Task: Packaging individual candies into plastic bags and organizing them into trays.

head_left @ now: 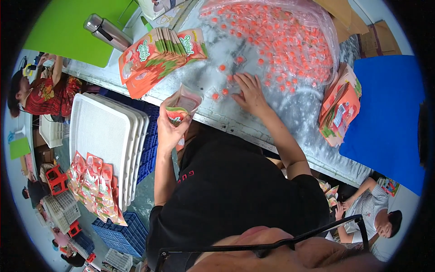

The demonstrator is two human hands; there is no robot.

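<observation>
My left hand is wrapped round a small red and green pouch, its open mouth turned up and its clear inside showing. It is held just off the near edge of the table. Over the table, my right hand reaches out with its fingers stretched and apart. The fingertips are beside a few loose, clear-wrapped orange-red pieces; whether they touch one I cannot tell. Beyond lies a large heap of the same pieces on clear plastic sheeting.
Stacked flat pouches lie at the left, more pouches at the right. A steel flask stands at far left. Stacked white trays with filled-looking pouches are beside me. Other people work at both sides.
</observation>
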